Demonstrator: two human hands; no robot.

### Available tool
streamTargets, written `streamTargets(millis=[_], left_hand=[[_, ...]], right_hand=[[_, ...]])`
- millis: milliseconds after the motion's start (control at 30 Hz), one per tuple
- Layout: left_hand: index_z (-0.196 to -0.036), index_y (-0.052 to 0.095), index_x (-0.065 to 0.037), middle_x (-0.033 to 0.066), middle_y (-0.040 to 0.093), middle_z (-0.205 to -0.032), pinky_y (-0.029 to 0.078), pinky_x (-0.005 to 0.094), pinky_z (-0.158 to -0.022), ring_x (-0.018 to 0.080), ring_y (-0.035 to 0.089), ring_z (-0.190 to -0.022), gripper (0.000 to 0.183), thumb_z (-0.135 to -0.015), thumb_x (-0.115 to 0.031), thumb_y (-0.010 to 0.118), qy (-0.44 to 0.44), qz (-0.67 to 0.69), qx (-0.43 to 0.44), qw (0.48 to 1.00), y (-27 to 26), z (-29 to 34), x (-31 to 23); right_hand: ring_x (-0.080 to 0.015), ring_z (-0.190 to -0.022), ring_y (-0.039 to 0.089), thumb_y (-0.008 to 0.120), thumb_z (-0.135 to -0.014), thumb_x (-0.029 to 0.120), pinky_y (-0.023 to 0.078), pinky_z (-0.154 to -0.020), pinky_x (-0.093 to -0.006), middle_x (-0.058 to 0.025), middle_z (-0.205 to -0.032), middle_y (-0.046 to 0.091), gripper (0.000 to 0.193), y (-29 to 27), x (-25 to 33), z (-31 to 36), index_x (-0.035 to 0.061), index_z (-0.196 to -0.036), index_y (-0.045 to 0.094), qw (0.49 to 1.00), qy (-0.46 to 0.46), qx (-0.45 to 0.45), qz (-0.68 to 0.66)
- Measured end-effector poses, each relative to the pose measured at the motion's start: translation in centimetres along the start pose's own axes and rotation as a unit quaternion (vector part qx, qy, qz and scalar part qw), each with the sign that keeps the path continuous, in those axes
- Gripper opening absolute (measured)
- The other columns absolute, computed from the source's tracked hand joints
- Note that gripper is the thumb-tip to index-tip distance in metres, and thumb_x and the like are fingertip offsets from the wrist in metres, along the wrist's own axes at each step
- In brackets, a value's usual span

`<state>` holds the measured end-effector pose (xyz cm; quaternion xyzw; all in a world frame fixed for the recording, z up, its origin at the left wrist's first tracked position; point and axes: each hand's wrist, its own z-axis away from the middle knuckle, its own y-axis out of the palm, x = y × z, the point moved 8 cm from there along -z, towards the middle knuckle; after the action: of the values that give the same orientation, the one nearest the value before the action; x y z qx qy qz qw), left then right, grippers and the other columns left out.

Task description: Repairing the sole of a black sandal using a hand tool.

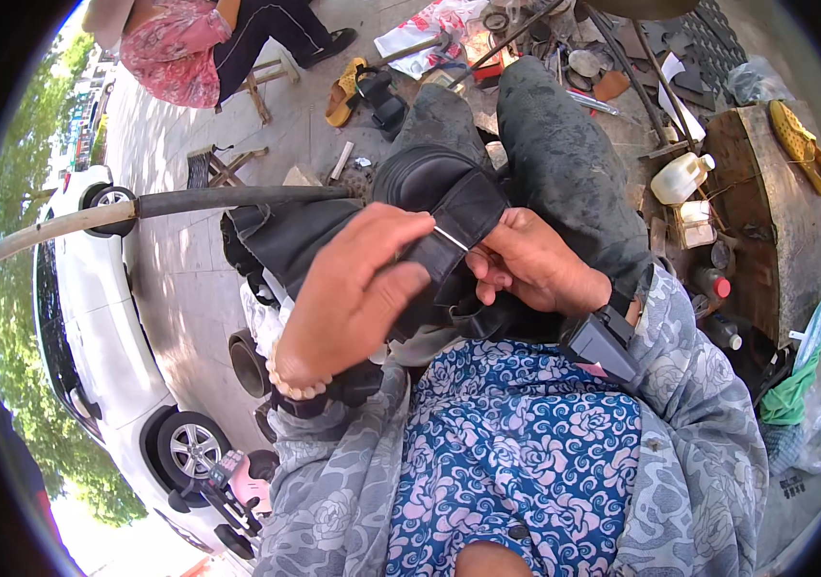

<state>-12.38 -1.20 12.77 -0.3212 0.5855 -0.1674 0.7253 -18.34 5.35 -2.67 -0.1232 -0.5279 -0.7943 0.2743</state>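
Right hand [540, 262]: thumb and curled fingers pinch the edge of the black piece [473, 207]. Left hand [348, 284]: fingers extended, tips beside the white sliver [449, 238] across that piece; grip cannot be told. Judged under way: band formed, sliver unsettled; completed joins indiscernible. Piece smooth, leather-like, lying over mottled, creased trousers [564, 144]. Right of it: milky plastic jug [680, 180].

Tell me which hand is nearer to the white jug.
Right. The right hand, at the black piece, is left of the white jug and closer to the person's body. The left hand, left of the black piece, is farther from the jug.
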Motion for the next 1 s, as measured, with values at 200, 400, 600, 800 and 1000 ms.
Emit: streamTargets(millis=[200, 400, 600, 800, 1000], left_hand=[[-0.117, 0.054, 0.001, 0.0168, 0.055, -0.1, 0.043, 0.0375, -0.077, 0.0347, 0.054, -0.085, 0.043, -0.074, 0.004, 0.061, 0.015, -0.228, -0.044, 0.973, 1.7, -0.6, -0.8], [-0.108, 0.053, 0.0, 0.0161, 0.055, -0.096, 0.043, 0.0409, -0.072, 0.0361, 0.055, -0.084, 0.043, -0.071, -0.01, 0.073, 0.02, -0.265, -0.177, 0.948, 3.2, -0.6, -0.9], [-0.103, 0.053, -0.002, 0.0152, 0.055, -0.094, 0.043, 0.0403, -0.07, 0.0347, 0.055, -0.082, 0.043, -0.069, -0.014, 0.076, 0.011, -0.289, -0.231, 0.929, 3.1, -0.3, -0.3], [-0.103, 0.053, -0.001, 0.0157, 0.056, -0.093, 0.044, 0.04, -0.067, 0.0346, 0.056, -0.079, 0.046, -0.067, -0.016, 0.078, 0.028, -0.273, -0.251, 0.928, 3.2, -0.2, 0.0], [-0.105, 0.053, 0.0, 0.0166, 0.057, -0.093, 0.047, 0.0394, -0.071, 0.0355, 0.056, -0.081, 0.05, -0.065, -0.013, 0.08, 0.061, -0.192, -0.266, 0.943, 2.9, 0.1, 0.4]], right_hand=[[-0.0093, -0.042, 0.05, 0.054, -0.092, 0.022, 0.049, -0.042, -0.0237, -0.0037, -0.061, 0.057, 0.026, -0.3, -0.1, -0.2, 0.001, -0.078, 0.057, 1.0, 0.006, -0.012, 0.014], [-0.0103, -0.043, 0.051, 0.055, -0.092, 0.023, 0.051, -0.044, -0.0251, -0.0028, -0.062, 0.057, 0.025, -0.3, -0.1, -0.1, 0.0017, -0.08, 0.058, 1.0, 0.019, -0.003, -0.018], [-0.0113, -0.042, 0.049, 0.059, -0.091, 0.025, 0.046, -0.041, -0.0262, -0.0009, -0.058, 0.054, 0.024, -0.6, -0.1, 0.0, 0.0039, -0.078, 0.058, 0.998, 0.014, -0.005, -0.057], [-0.0094, -0.041, 0.043, 0.06, -0.089, 0.018, 0.036, -0.039, -0.0244, -0.0002, -0.055, 0.05, 0.02, -0.1, 0.1, 0.1, 0.0045, -0.074, 0.058, 0.994, 0.02, -0.002, -0.111], [-0.0095, -0.041, 0.042, 0.055, -0.084, 0.002, 0.034, -0.038, -0.0249, -0.0041, -0.059, 0.052, 0.011, -0.1, 0.2, 0.1, 0.0007, -0.072, 0.056, 0.999, -0.015, -0.047, -0.004]])
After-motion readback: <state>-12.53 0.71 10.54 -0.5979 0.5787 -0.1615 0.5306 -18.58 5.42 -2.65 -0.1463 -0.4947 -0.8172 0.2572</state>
